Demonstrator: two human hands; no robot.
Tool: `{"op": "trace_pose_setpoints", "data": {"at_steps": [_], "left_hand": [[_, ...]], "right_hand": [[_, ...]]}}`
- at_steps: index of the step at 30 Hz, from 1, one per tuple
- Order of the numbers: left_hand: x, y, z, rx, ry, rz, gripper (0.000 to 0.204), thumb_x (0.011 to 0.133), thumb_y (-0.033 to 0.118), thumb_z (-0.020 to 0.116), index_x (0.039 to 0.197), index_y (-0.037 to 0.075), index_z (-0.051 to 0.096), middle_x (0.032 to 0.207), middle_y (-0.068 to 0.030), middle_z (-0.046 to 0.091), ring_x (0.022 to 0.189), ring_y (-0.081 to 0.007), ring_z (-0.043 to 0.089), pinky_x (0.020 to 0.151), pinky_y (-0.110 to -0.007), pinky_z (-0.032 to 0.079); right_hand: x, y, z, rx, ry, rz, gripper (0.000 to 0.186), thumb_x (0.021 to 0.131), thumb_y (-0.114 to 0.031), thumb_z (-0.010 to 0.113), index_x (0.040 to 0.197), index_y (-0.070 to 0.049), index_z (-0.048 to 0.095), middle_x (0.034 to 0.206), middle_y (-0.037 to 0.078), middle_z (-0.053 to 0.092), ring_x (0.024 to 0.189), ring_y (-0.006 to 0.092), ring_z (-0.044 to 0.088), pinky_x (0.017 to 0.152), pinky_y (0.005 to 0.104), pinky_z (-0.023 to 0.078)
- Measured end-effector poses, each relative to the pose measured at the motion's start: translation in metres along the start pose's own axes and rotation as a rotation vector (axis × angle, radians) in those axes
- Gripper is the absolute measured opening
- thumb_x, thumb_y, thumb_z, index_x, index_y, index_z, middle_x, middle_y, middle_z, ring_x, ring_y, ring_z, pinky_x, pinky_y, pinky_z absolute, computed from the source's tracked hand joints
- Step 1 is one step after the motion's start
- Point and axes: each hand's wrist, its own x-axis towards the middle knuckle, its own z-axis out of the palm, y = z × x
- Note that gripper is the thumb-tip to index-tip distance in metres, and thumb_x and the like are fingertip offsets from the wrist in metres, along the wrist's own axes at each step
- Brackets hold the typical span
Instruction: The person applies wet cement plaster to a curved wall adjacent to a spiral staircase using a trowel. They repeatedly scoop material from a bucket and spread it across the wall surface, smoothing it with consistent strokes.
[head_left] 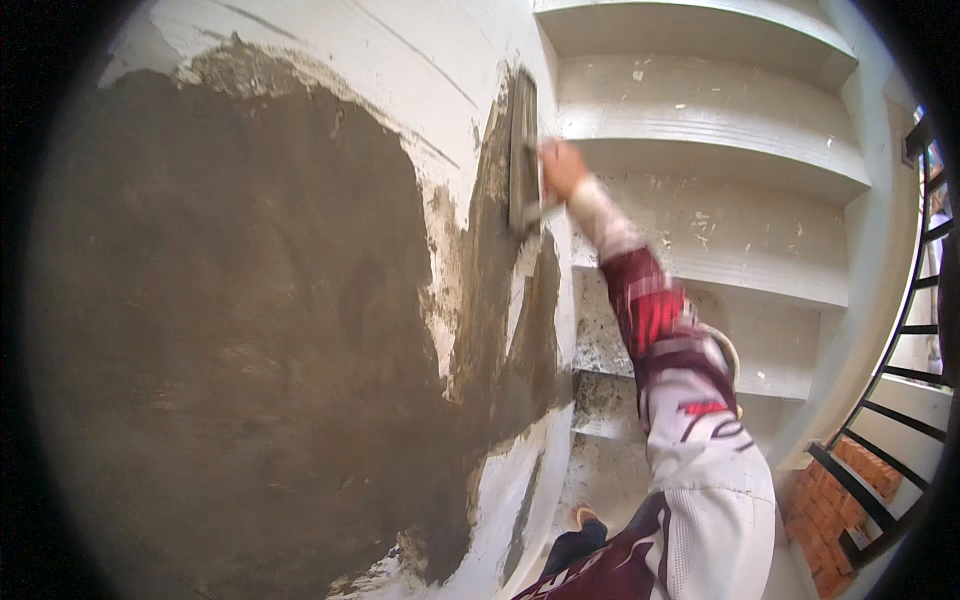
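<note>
My right hand (562,172) grips a long, flat metal trowel (522,160), held lengthwise against the wall beside the stairs. Grey wet plaster (250,300) covers much of the white wall (430,60), with ragged edges and streaks around the blade. The hand is slightly blurred, and its sleeved forearm crosses the steps. A pale rounded object (725,345) is mostly hidden behind my arm; I cannot make out what it is. My left hand is not in view.
White stairs (700,230) climb on the right, spattered with debris on the lower steps. A black metal railing (905,410) curves along the far right, with stacked orange bricks (830,515) beyond. My foot (585,525) shows on a lower step.
</note>
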Motion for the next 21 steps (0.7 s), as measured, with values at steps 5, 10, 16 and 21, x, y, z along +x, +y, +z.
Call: {"op": "trace_pose_setpoints", "data": {"at_steps": [5, 10, 16, 21], "left_hand": [[0.001, -0.012, -0.008, 0.017, -0.024, 0.015, 0.076, 0.089, 0.054, 0.038, 0.139, -0.003, 0.031, 0.143, -0.0339, 0.022, 0.133, -0.0498, 0.020, 0.104, -0.065, 0.013], [0.008, -0.020, -0.015, 0.014, -0.011, 0.027, 0.077, 0.089, 0.055, 0.038, 0.139, -0.003, 0.031, 0.143, -0.0339, 0.021, 0.133, -0.0497, 0.020, 0.104, -0.065, 0.013], [0.017, -0.032, -0.019, -0.028, 0.028, -0.017, 0.077, 0.089, 0.055, 0.038, 0.139, -0.003, 0.031, 0.143, -0.0338, 0.021, 0.133, -0.0497, 0.019, 0.104, -0.065, 0.013], [0.013, -0.046, -0.034, 0.013, -0.108, -0.100, 0.082, 0.089, 0.061, 0.035, 0.141, -0.001, 0.028, 0.146, -0.0325, 0.015, 0.136, -0.0492, 0.012, 0.104, -0.065, 0.008]], "right_hand": [[0.005, -0.027, 0.005, 0.280, 0.018, 0.114, 0.035, 0.090, -0.025, 0.049, 0.115, -0.001, 0.049, 0.078, 0.017, 0.062, 0.063, 0.0261, 0.064, 0.058, 0.0419, 0.051], [-0.251, 0.049, 0.087, -0.042, 0.149, -0.116, 0.033, 0.093, -0.028, 0.046, 0.119, -0.008, 0.049, 0.067, 0.011, 0.059, 0.049, 0.0208, 0.057, 0.050, 0.0334, 0.048], [-0.553, 0.067, 0.080, 0.355, -0.135, 0.614, 0.036, 0.091, -0.023, 0.052, 0.123, -0.009, 0.047, 0.111, 0.022, 0.058, 0.106, 0.0344, 0.057, 0.092, 0.0385, 0.043], [-0.587, 0.105, -0.066, -0.138, -0.009, 0.563, 0.051, 0.081, -0.027, 0.063, 0.117, 0.002, 0.044, 0.112, 0.023, 0.054, 0.103, 0.0303, 0.054, 0.092, 0.0396, 0.041]]}}
